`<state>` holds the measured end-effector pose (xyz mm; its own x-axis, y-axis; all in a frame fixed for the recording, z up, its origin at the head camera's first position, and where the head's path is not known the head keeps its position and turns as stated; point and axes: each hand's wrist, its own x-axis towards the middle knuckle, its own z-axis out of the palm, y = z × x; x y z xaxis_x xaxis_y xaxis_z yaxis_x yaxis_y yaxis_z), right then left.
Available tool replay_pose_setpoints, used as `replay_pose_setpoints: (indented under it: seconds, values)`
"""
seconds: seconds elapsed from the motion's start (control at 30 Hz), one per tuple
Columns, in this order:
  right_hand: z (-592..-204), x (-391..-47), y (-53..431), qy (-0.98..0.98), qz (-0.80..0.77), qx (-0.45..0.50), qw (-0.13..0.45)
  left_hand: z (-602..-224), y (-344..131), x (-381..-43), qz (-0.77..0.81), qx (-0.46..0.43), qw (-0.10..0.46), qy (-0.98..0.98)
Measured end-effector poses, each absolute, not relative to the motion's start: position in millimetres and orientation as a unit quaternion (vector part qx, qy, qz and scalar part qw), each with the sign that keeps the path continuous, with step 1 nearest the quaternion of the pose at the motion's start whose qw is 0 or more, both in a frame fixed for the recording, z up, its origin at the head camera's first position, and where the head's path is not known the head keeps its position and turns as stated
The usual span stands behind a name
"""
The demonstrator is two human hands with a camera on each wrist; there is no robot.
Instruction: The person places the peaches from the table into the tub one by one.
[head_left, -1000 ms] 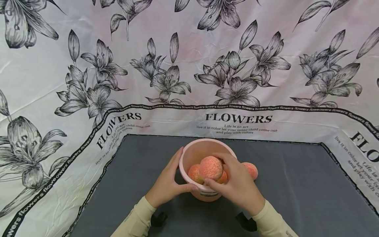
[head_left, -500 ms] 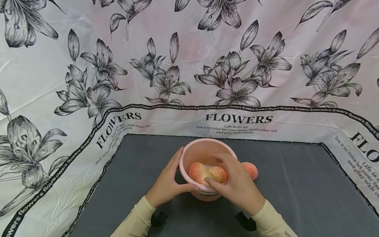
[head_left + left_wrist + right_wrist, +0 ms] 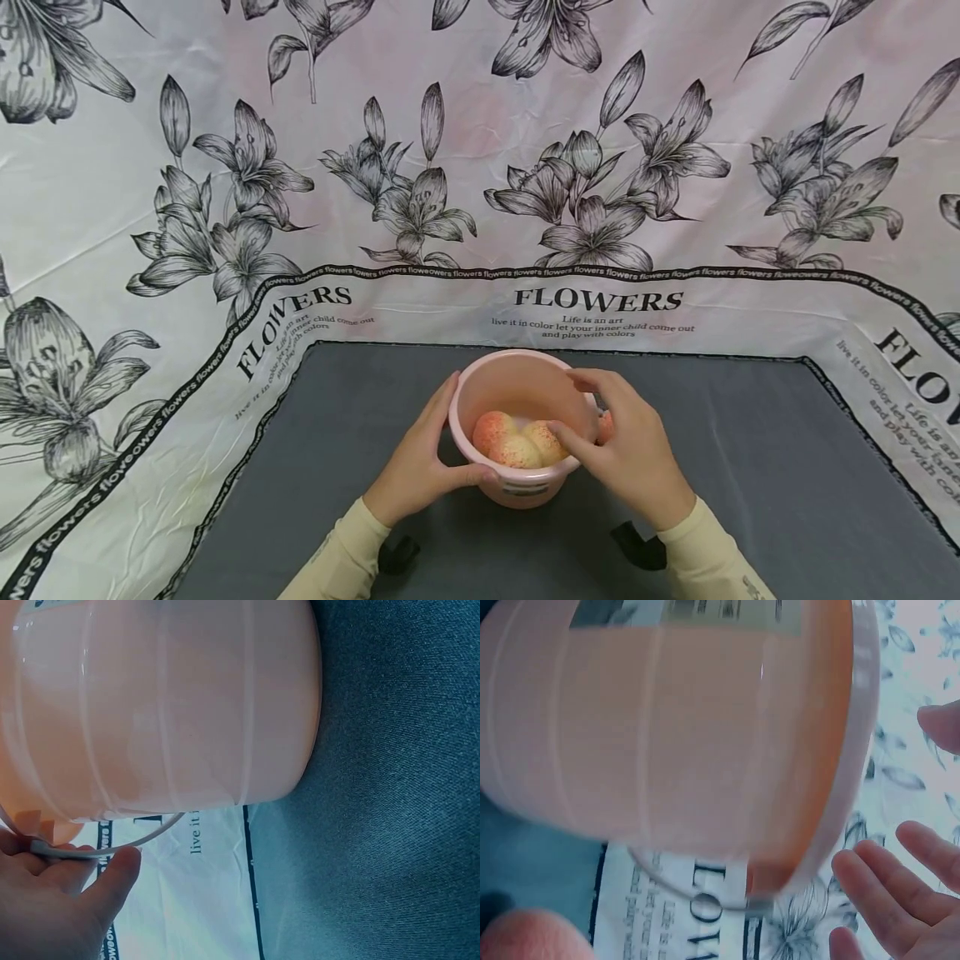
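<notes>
A light pink plastic bucket (image 3: 528, 393) stands upright on the dark grey cloth, with several yellow-and-red speckled peaches (image 3: 517, 450) inside. My left hand (image 3: 420, 462) grips the bucket's left side, thumb over the front of the rim. The left wrist view shows its fingers at the thin handle (image 3: 67, 853). Over the right rim hovers my right hand (image 3: 633, 450), fingers spread and holding nothing. Another peach (image 3: 605, 427) lies outside, right of the bucket, mostly hidden behind the right hand; in the right wrist view this reddish peach (image 3: 532, 937) shows at the lower left corner.
The grey cloth (image 3: 750, 467) covers the table around the bucket. Behind it rises a white cloth (image 3: 480, 325) printed with flowers and lettering. Dark straps (image 3: 637, 546) hang below both wrists.
The right hand has let go of a peach, which now rests with the others in the bucket, and has drawn back out to the right. The left hand keeps its hold.
</notes>
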<state>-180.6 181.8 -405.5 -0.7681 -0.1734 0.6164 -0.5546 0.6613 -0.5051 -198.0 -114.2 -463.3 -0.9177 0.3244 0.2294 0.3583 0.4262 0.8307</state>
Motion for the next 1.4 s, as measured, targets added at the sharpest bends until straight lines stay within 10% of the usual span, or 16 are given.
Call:
replay_pose_setpoints:
  seconds: [1.4]
  values:
    - [-506, -211, 259, -0.933, 0.352, -0.018, 0.074, -465, -115, -196, -0.499, -0.204, 0.012, -0.842]
